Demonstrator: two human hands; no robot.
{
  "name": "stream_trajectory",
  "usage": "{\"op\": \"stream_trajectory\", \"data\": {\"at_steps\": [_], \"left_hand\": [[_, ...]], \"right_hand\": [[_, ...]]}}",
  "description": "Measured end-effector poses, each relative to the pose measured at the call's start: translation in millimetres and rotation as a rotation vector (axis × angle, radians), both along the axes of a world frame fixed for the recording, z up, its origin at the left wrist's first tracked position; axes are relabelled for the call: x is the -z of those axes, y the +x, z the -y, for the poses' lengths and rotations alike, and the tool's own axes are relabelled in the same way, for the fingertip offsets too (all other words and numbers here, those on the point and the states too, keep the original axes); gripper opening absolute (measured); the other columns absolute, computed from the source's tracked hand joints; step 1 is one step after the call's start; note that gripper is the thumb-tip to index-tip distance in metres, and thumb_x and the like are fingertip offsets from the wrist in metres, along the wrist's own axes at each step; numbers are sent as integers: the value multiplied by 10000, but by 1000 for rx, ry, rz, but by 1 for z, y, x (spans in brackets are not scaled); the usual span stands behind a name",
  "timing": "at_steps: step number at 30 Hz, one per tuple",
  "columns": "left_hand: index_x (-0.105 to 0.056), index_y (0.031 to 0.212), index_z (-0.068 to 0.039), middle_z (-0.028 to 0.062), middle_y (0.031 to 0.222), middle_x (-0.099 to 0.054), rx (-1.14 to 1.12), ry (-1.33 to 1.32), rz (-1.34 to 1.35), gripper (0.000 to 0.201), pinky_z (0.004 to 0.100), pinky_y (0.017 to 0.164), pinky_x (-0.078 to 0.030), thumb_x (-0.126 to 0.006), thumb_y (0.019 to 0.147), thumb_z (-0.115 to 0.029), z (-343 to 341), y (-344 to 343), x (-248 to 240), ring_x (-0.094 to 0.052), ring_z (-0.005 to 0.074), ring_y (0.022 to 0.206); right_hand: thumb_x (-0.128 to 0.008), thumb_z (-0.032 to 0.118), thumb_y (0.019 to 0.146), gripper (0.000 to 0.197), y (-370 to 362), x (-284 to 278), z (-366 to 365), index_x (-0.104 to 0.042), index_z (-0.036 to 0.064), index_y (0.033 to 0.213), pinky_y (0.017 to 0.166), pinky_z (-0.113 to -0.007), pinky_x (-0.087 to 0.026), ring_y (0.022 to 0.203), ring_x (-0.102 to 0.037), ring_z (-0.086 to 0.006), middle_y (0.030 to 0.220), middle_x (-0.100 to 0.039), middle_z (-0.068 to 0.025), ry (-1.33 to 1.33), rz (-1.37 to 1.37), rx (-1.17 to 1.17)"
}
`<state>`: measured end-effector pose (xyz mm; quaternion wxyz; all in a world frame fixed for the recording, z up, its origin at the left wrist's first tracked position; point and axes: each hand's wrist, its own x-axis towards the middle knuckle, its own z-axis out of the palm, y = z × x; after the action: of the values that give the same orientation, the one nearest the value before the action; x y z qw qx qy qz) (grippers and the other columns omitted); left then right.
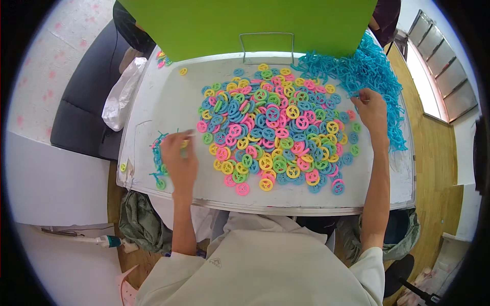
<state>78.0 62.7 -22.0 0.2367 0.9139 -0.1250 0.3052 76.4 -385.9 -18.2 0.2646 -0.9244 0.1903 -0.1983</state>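
A broad heap of small plastic wheels in pink, yellow, blue and green covers the middle of the white table. To its left is my left hand, slightly blurred, its fingers curled around a yellow wheel. Beneath and beside that hand lies a small group of wheels joined to teal pieces, partly hidden by the hand. My right hand reaches to the inner edge of a pile of teal plastic pieces. Its thumb and forefinger pinch a teal piece, mostly covered by the fingertips.
A green panel with a wire handle stands along the table's far side. A white plastic bag hangs at the left edge, near a dark grey seat. Other people's dark clothing shows behind both ends of the panel.
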Motion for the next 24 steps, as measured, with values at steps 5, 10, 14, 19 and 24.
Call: {"op": "stream_trajectory", "data": {"at_steps": [5, 10, 14, 19, 24], "left_hand": [[-660, 907, -38, 89, 879, -622, 112, -30, -232, 146, 350, 730, -440, -678, 763, -24, 40, 7, 9, -554, 212, 785], [-636, 925, -27, 75, 813, -577, 141, -351, -343, 195, 294, 620, -452, -678, 744, 30, 46, 11, 12, -565, 196, 696], [-610, 954, -16, 45, 819, -583, 215, -437, -268, 175, 269, 618, -446, -658, 792, 28, 54, 9, -3, -560, 135, 720], [-560, 1029, 2, 48, 900, -615, 587, -811, -788, 161, 233, 672, -470, -616, 901, -78, 108, 11, -44, -571, 79, 798], [-540, 1015, -8, 49, 906, -618, 714, -875, -805, 162, 245, 723, -501, -609, 916, -116, 133, 18, -36, -588, 91, 827]], "right_hand": [[-680, 123, 844, 221, -1, -18, -29, -658, -18, 1012, 655, -277, -502, 760, -642, -138, 874, -694, -91, 369, 137, -211], [-648, 105, 881, 192, 2, -20, -63, -661, -19, 1026, 700, -229, -488, 823, -625, -82, 897, -693, -56, 596, 86, -457], [-658, 130, 882, 207, -5, -29, -94, -664, -16, 1028, 722, -217, -477, 846, -616, -66, 896, -692, -45, 826, 64, -555], [-679, 120, 865, 208, -12, -24, -111, -661, -20, 1018, 713, -214, -488, 835, -631, -78, 910, -693, -43, 851, -38, -578], [-679, 109, 861, 196, -18, -25, -127, -657, -28, 1001, 765, -225, -512, 857, -642, -83, 925, -694, -53, 920, -41, -622]]}}
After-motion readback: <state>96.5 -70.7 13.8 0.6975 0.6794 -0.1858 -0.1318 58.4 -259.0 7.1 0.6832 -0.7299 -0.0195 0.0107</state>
